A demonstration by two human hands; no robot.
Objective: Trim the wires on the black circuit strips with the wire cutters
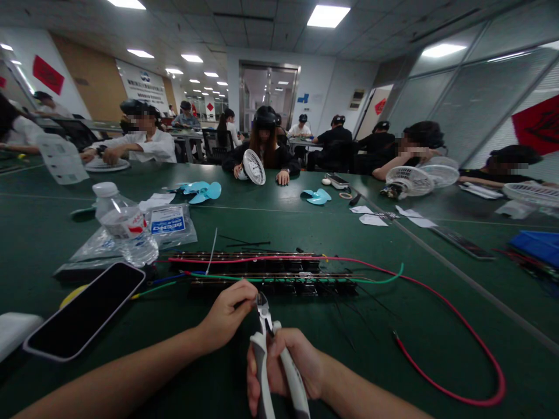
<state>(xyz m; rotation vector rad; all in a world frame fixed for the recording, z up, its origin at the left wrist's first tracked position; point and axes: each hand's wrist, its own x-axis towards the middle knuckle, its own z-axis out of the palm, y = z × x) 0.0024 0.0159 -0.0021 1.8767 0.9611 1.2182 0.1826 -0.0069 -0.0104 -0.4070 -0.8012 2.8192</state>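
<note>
My right hand [288, 364] grips the light grey handles of a pair of diagonal cutters [264, 317], jaws pointing away from me. Close to the jaw tips, my left hand [229, 308] has its thumb and fingers pinched together; whatever lies between them is too small to make out. Just beyond both hands lie long black strips [301, 285] set with rows of small parts. A green wire [384, 280] runs along the nearer strip. Across the farther one goes a red wire [463, 314], which loops round to the right. A white zip tie [212, 250] sticks up from the strips.
On the left are a phone [87, 311], a water bottle [124, 224] and a plastic bag [172, 224]. Blue fan blades [317, 196] and paper pieces [372, 219] lie farther back. A blue tray [535, 250] is at right. Several people sit opposite, some with fans.
</note>
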